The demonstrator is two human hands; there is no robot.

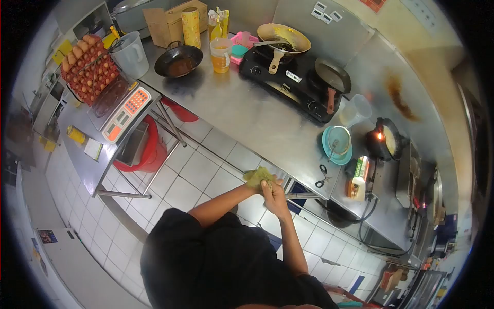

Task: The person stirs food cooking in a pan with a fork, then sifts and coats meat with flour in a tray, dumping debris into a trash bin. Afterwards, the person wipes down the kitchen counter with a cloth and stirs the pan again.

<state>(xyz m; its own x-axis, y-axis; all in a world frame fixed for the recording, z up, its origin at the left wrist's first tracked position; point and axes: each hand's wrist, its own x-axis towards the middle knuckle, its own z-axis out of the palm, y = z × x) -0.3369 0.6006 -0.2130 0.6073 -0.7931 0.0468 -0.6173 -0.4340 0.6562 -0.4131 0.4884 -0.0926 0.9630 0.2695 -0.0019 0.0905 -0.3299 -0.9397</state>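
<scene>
In the head view, a crumpled yellow-green cloth point(259, 177) is bunched between my two hands, in front of my body near the counter's front edge. My right hand point(275, 192) is closed on it, the thumb lying on top. Much of my left hand point(256, 187) is hidden under the cloth, and its visible part is pressed into the folds. Beyond them stretches the steel counter point(216, 108). A pair of black-handled scissors point(322, 176) lies on it to the right, near a turquoise bowl point(346, 156) with a strainer point(339, 139) on top.
A black two-burner stove point(283, 85) carries a cream pan point(296, 35) and a dark pan point(332, 74). A wok point(165, 64) and a jug of orange liquid point(220, 56) stand left of it. Farther left are a scale point(123, 116) and egg trays point(92, 72). A flame burns under a pan point(391, 141) at right.
</scene>
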